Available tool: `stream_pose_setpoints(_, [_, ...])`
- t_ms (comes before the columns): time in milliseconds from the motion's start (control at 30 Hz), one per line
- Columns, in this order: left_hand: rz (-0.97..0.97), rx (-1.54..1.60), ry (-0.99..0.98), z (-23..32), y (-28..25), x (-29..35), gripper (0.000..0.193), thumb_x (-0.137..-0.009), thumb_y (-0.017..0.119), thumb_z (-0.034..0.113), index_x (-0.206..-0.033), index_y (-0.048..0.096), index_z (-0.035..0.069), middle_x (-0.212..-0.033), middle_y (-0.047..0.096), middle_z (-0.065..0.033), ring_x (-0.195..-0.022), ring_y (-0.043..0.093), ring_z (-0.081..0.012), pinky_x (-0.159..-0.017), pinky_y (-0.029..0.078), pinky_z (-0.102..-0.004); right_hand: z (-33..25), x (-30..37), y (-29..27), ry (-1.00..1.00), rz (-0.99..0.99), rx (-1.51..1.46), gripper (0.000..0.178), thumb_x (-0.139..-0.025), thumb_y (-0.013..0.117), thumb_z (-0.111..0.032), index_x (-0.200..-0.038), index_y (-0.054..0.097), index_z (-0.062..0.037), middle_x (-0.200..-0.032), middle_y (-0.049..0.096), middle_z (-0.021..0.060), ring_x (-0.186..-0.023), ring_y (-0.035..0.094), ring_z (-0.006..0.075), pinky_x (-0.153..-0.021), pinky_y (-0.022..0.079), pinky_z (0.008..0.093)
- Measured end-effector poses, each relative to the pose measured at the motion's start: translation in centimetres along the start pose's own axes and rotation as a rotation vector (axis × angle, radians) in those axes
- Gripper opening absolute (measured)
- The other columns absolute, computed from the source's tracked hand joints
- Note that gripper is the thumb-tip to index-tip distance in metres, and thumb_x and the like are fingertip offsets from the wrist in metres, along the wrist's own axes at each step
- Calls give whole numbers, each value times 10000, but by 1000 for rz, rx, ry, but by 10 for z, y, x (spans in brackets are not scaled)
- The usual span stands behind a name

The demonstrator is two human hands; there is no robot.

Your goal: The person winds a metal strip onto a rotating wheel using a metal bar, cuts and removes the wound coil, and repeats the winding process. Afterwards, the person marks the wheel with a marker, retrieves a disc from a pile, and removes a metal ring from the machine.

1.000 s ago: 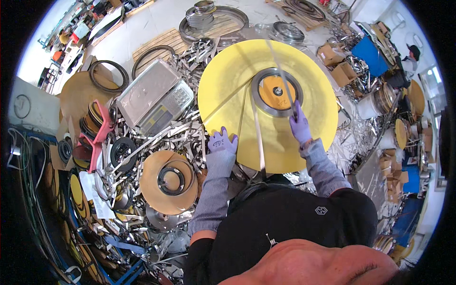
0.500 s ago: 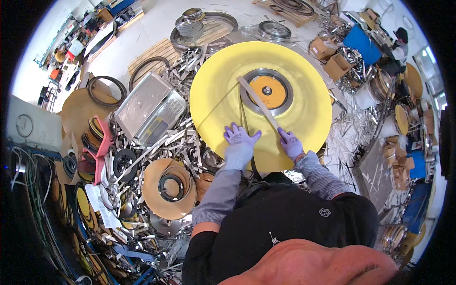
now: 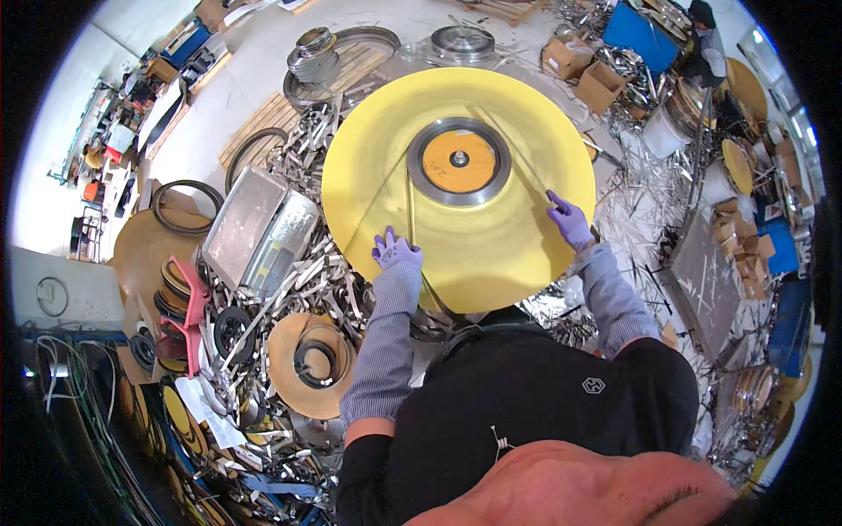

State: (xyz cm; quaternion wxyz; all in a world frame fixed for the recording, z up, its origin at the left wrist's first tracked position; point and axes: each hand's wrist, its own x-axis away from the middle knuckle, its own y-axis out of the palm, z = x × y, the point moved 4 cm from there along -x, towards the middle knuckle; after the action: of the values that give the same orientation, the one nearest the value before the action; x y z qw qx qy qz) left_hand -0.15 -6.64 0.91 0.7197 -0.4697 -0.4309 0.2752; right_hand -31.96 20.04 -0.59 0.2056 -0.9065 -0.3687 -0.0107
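A large yellow disc [image 3: 526, 254] lies in front of me, with a dark metal ring [image 3: 500, 158] around an orange centre plate [image 3: 452, 171] and a bolt in the middle. My right hand [image 3: 572, 223], in a purple glove, pinches the near end of a thin metal strip [image 3: 513, 151] slanting over the disc, right of the ring. On the disc's near left edge rests my left hand [image 3: 396, 252], also gloved, fingers apart and holding nothing. Close by its thumb, a narrow dark band [image 3: 410, 202] runs from the ring toward me.
Metal strip scrap lies heaped left of the disc, around a silver metal box [image 3: 250, 215]. Nearer me is a tan disc [image 3: 294, 386] with dark rings. Cardboard boxes [image 3: 602, 88] and a blue bin [image 3: 643, 37] stand far right, where another person [image 3: 706, 57] is partly visible.
My right hand has moved right and away from me, carrying the strip's near end off the ring. My left hand has drawn left, its fingers less spread. The whole view has shifted.
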Motion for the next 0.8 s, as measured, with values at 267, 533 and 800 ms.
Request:
stream_pose_setpoints(267, [26, 9, 5, -2, -11, -8, 428, -795, 574, 348, -1117, 611, 70, -1492, 278, -91, -1389, 183, -344, -1111, 161, -491, -50, 0, 51, -102, 77, 703, 406, -926, 465, -364, -1326, 466, -295, -984, 598, 184, -913, 600, 355, -819, 474, 445])
stream_pose_setpoints(533, [233, 54, -2, -19, -12, -25, 409, -785, 596, 295, -1120, 599, 60, -1422, 364, -96, -1334, 273, -323, -1092, 206, -496, -94, -10, 88, -165, -81, 793, 381, -924, 478, -356, -1292, 500, -263, -935, 600, 180, -911, 593, 361, -797, 472, 450])
stream_pose_setpoints(800, [360, 86, 139, 7, -3, 20, 359, -774, 601, 248, -1068, 602, 42, -1354, 412, -134, -1278, 318, -367, -1060, 247, -505, -100, 5, 107, -210, -174, 779, 397, -922, 482, -346, -1312, 485, -270, -959, 588, 182, -918, 594, 355, -799, 468, 446])
